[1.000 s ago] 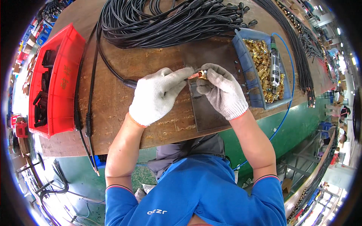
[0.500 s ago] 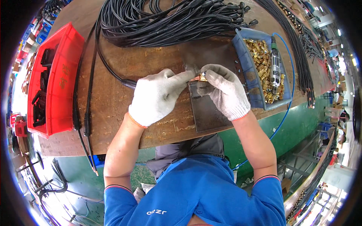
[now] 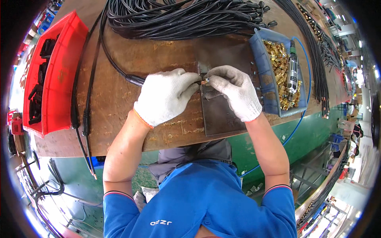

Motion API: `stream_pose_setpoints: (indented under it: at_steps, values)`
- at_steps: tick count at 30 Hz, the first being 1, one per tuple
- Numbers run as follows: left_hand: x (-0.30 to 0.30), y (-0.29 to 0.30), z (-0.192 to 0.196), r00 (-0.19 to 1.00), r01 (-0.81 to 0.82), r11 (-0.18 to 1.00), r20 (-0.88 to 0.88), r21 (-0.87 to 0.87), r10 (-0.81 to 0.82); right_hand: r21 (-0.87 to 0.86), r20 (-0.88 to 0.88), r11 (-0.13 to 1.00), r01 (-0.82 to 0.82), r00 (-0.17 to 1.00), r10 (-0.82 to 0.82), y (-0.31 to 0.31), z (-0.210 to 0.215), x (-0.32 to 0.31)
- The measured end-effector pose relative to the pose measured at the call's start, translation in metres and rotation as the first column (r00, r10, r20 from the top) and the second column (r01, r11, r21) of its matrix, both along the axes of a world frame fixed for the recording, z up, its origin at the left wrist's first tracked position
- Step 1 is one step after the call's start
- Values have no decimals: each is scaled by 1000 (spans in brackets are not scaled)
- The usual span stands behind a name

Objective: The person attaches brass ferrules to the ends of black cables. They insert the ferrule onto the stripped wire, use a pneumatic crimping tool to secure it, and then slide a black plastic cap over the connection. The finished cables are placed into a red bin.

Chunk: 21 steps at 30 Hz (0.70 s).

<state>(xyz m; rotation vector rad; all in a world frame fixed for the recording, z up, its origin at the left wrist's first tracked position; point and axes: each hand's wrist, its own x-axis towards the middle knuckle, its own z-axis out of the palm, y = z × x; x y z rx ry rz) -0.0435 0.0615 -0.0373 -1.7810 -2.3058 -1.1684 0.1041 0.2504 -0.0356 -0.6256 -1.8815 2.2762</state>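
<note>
My left hand [image 3: 168, 97], in a white knit glove, is closed around a black cable [image 3: 136, 80], whose thicker sleeve enters the glove from the left. The cable's bare copper end [image 3: 203, 83] pokes out past the left fingertips. Meeting it from the other side is a small shiny metal fitting [image 3: 207, 80], pinched between thumb and fingers of my gloved right hand [image 3: 234, 89]. Most of the fitting is hidden by the fingers, so I cannot tell how far the copper sits inside it. Both hands are above a dark metal plate [image 3: 222, 119] on the wooden table.
Right of the plate, a blue bin [image 3: 265, 75] holds brass fittings [image 3: 278, 59] with a power driver [image 3: 293, 71] on top; a blue hose [image 3: 295, 127] runs past. A red bin [image 3: 59, 87] of black parts stands left. Bundled black cables [image 3: 178, 23] lie at the back.
The left fingers have drawn back and curled around the cable end, its copper now plainer to see. The right hand keeps its pinch, with less of the brass showing. The whole view has shifted slightly.
</note>
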Motion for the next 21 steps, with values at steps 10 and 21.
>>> stream_pose_setpoints:
  at_steps: [10, 21]
  values:
    - [4, 3, -1, 998, -57, 998, -14, -26, 57, -72, 24, 996, 46, 999, -45, -2, -5, -1]
    - [4, 8, -6, 996, -89, 995, -23, -50, 88, 773, -29, 634, -4, 999, 41, -1, 6, -9]
